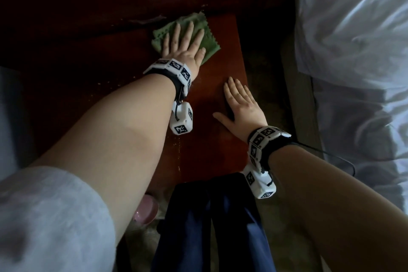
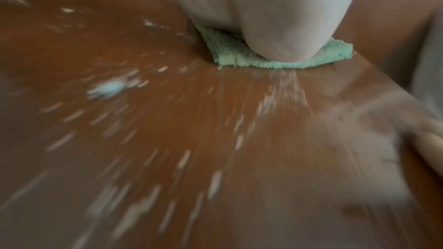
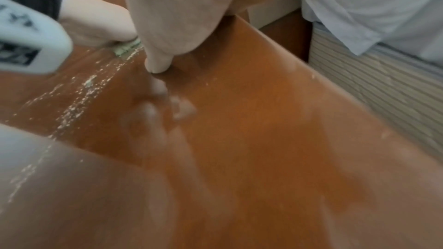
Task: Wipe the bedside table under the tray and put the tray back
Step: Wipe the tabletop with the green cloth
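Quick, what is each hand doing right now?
Left hand: open, flat fingers pressing the green cloth.
Right hand: open, flat on the bedside table, holding nothing.

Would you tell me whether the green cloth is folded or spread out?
Folded: under the left hand, the green cloth shows stacked layers at its edge.

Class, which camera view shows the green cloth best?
The head view: the green cloth lies spread on the bedside table under the flat left hand. The left wrist view shows one blurred edge; the right wrist view a sliver.

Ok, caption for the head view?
Left hand presses folded green cloth on crumb-strewn reddish-brown wooden bedside table; right hand rests flat.
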`<state>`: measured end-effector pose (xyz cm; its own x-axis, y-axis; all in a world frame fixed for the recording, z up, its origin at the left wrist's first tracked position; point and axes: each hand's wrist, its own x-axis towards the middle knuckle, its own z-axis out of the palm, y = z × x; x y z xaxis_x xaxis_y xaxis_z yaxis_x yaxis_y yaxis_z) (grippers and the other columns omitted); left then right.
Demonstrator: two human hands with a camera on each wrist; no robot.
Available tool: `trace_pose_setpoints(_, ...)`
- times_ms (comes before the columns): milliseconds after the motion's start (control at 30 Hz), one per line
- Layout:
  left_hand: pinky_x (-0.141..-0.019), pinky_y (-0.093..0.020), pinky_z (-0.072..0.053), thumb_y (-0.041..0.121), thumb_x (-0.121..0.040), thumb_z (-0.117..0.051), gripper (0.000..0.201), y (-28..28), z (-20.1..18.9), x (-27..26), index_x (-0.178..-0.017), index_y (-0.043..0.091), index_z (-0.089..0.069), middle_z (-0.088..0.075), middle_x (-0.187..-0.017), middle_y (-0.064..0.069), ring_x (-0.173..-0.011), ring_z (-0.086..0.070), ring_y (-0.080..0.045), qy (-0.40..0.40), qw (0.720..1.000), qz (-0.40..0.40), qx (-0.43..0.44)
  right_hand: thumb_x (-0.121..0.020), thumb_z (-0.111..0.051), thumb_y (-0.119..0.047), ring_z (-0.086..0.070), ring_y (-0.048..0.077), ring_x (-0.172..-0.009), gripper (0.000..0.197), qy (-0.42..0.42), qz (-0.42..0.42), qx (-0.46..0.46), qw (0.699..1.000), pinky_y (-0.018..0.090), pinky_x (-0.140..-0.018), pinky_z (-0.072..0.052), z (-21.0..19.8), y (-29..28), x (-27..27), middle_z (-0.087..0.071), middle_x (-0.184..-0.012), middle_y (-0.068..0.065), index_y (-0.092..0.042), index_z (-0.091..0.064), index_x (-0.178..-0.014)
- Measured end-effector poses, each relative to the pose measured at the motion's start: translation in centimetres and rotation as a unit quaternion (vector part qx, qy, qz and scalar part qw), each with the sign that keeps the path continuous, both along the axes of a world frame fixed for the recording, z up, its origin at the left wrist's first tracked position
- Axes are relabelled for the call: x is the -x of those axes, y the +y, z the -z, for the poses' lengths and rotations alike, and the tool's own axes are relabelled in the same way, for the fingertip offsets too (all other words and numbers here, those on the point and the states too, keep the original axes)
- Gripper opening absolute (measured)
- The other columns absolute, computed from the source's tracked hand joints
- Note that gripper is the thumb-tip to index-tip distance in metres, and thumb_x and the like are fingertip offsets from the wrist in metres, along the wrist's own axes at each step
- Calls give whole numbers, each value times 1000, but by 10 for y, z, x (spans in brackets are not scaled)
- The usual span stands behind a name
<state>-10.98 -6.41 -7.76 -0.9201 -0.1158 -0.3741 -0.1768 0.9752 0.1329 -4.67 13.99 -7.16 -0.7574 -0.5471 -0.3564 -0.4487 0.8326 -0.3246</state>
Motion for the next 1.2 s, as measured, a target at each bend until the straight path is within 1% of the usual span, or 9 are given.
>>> trace_pose_setpoints(133,-118,-39,10,49,-99,-7,53,8,0,-26,-149,39,5,16,-158,13,-147,16,-17,-22,999,29,-1,-94,-42,-50,6,18,-148,80,-28,-18,-26,999,28,-118,7,-6,-1,2,4,-161,6,-11,-4,-152)
trace_pose_setpoints(233,-118,-38,11,49,-99,-6,52,12,-3,-46,-149,40,7,17,-158,15,-147,17,-15,-27,999,34,10,-96,-38,-44,8,17,-148,75,-41,-27,-44,998,28,-119,6,-11,-1,1,7,-160,6,-11,-2,-152)
trace_pose_setpoints(400,-118,-38,12,48,-99,-5,53,22,-9,-82,-149,37,11,20,-157,13,-146,20,-16,-41,998,46,5,-100,-30,-21,4,18,-149,58,-35,-10,-33,999,23,-115,8,-16,2,-10,2,-161,7,-9,-6,-152)
trace_pose_setpoints(467,-119,-39,12,48,-99,-5,53,25,-11,-94,-149,37,12,22,-157,13,-146,21,-16,-50,998,47,7,-99,-30,-12,4,18,-149,59,-32,-14,-41,999,24,-115,7,-16,4,-18,2,-161,6,-9,-5,-152)
trace_pose_setpoints(533,-119,-39,12,48,-99,-5,54,28,-12,-107,-148,37,13,23,-157,12,-146,22,-16,-56,997,51,6,-97,-30,-7,4,18,-149,61,-28,-19,-49,998,25,-116,7,-15,6,-25,3,-161,6,-10,-3,-152)
trace_pose_setpoints(767,-116,-39,15,49,-99,-5,54,35,-13,-152,-148,36,14,24,-157,11,-146,21,-17,-62,994,89,2,-99,-28,-11,4,18,-149,59,-28,-26,-63,997,28,-120,3,-14,9,-32,4,-161,5,-10,-2,-152)
trace_pose_setpoints(967,-116,-42,17,50,-99,-3,55,38,-15,-179,-148,34,17,28,-155,9,-145,25,-19,-88,983,160,12,-97,-29,-9,5,19,-149,62,-37,-12,-73,997,30,-120,3,-15,4,-36,6,-160,7,-9,-1,-152)
trace_pose_setpoints(1133,-114,-41,20,49,-99,-5,55,37,-11,-212,-147,34,18,25,-156,8,-145,23,-22,-82,971,224,26,-100,-24,-17,5,20,-149,57,-37,-2,-79,996,31,-120,2,-13,1,-41,5,-161,7,-9,-1,-152)
trace_pose_setpoints(1200,-115,-41,20,49,-97,-3,55,35,-7,-224,-145,34,20,21,-158,8,-146,20,-22,-75,967,242,23,-101,-24,-20,4,20,-149,57,-36,6,-75,997,31,-120,2,-11,0,-45,4,-161,6,-9,-2,-152)
